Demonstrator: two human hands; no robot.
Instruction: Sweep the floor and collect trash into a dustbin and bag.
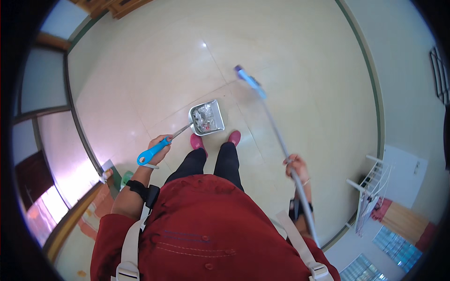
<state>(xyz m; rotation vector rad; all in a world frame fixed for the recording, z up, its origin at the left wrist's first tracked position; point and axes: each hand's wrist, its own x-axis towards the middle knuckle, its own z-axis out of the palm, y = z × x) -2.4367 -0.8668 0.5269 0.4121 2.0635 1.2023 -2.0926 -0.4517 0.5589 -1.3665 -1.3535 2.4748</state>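
Note:
My left hand (pixel 160 150) grips the blue plastic handle (pixel 152 153) of a long-handled dustpan. The metal dustpan pan (pixel 220 121) rests on the floor just ahead of my feet, its open side facing right. Inside it lies crumpled clear plastic and other litter (pixel 205 117). In my right hand (pixel 297 167) is the grey pole (pixel 277 131) of a broom, which runs back beside my right arm. The broom's blue head (pixel 251 82), slightly blurred, is ahead and to the right of the pan; whether its bristles touch the floor cannot be made out.
Pale floor tiles (pixel 299 59) spread around me. A small dark speck (pixel 224 95) lies near the pan. Glazed door panels (pixel 58 137) line the left side. A white drying rack (pixel 369 186) stands at the right wall; wooden furniture (pixel 121 7) is at the upper left.

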